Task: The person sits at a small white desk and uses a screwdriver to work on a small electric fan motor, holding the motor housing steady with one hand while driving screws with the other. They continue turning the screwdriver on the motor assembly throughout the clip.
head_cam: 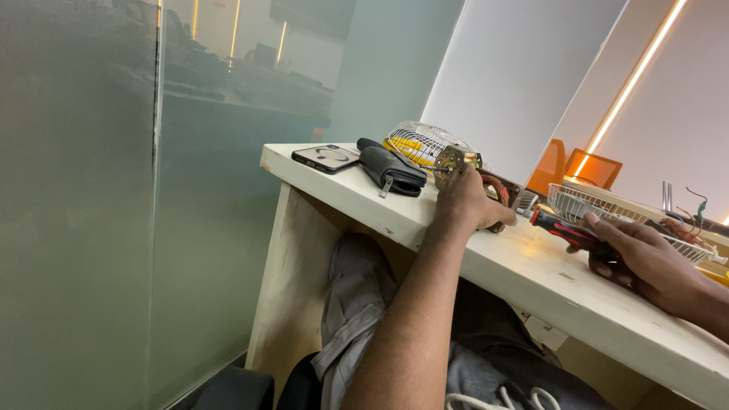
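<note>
My left hand (467,203) grips a small metal fan motor (456,162) with copper windings, holding it upright on the pale wooden desk (364,199). My right hand (642,254) is closed around the red and black handle of a screwdriver (558,224), whose tip points left toward the motor. A white wire fan guard (607,206) lies flat just behind the screwdriver.
A second wire guard with yellow blades (418,143) sits behind the motor. A black zip pouch (389,168) and a phone (325,157) lie near the desk's left corner. Frosted glass (114,190) walls the left side. Loose wires (687,220) rest at far right.
</note>
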